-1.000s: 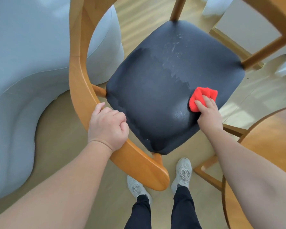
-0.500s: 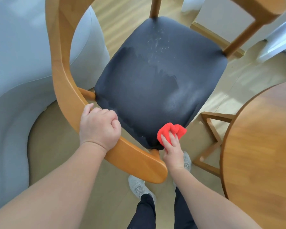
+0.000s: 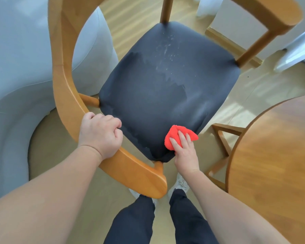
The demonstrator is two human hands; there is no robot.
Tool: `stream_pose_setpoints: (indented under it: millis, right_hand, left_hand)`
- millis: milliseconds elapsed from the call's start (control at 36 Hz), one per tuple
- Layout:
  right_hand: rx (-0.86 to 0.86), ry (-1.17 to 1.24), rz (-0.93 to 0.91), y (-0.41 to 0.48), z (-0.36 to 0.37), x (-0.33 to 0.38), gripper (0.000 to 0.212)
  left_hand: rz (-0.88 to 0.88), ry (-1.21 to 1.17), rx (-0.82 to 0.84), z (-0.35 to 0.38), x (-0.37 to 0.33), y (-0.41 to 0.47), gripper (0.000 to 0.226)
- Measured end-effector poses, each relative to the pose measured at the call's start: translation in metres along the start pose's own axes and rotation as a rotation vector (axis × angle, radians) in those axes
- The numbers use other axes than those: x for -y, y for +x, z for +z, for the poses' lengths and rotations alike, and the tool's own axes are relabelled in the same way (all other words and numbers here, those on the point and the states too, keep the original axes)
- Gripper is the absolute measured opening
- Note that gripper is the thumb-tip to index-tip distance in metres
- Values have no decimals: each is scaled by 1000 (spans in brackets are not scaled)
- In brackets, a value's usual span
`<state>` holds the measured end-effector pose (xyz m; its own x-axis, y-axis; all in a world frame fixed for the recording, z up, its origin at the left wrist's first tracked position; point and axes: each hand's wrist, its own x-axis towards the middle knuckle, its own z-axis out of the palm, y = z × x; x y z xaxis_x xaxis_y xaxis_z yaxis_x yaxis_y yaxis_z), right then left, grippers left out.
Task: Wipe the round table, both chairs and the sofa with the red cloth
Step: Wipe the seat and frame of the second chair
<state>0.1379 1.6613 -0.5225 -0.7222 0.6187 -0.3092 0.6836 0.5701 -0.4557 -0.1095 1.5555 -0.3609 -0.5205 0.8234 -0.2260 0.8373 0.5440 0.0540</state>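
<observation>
Two grips engaged. Left grip [image 3: 100,134]: fingers curled round the chair [image 3: 63,85] back rail, left of centre. Right grip [image 3: 184,152]: fingers straight, pressing red cloth [image 3: 173,133] onto the dark seat's near corner, lower centre. Lower right: round worktop [image 3: 275,155]. Far left: sofa [image 3: 16,67].

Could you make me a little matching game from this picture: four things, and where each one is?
1 red cloth
2 left hand
3 round table
4 sofa

A grips the chair rail
B pale grey, at the left edge
C on the near corner of the chair seat, under the right hand
D wooden, at the right edge

Pairs: 1-C; 2-A; 3-D; 4-B
</observation>
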Motion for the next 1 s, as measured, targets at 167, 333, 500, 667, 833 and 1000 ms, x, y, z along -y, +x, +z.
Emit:
stream_pose_setpoints:
  millis: [167, 333, 500, 667, 833, 1000]
  right_hand:
    - [-8, 114, 194, 32, -31, -2, 51]
    - [79, 82, 212, 41, -48, 4, 50]
    - [137, -104, 177, 28, -33, 10, 69]
    - [12, -16, 187, 47, -37, -1, 77]
    - [13, -56, 94, 60, -44, -23, 90]
    - [-106, -103, -84, 87, -61, -56, 85]
  left_hand:
    - [65, 155, 260, -6, 1, 19, 40]
    - [154, 153, 273, -6, -18, 61, 24]
    - [301, 91, 260, 2, -24, 100, 23]
    - [411, 11, 252, 17, -28, 133, 25]
    - [467, -48, 197, 36, -44, 155, 25]
    - [358, -122, 163, 46, -61, 168, 30]
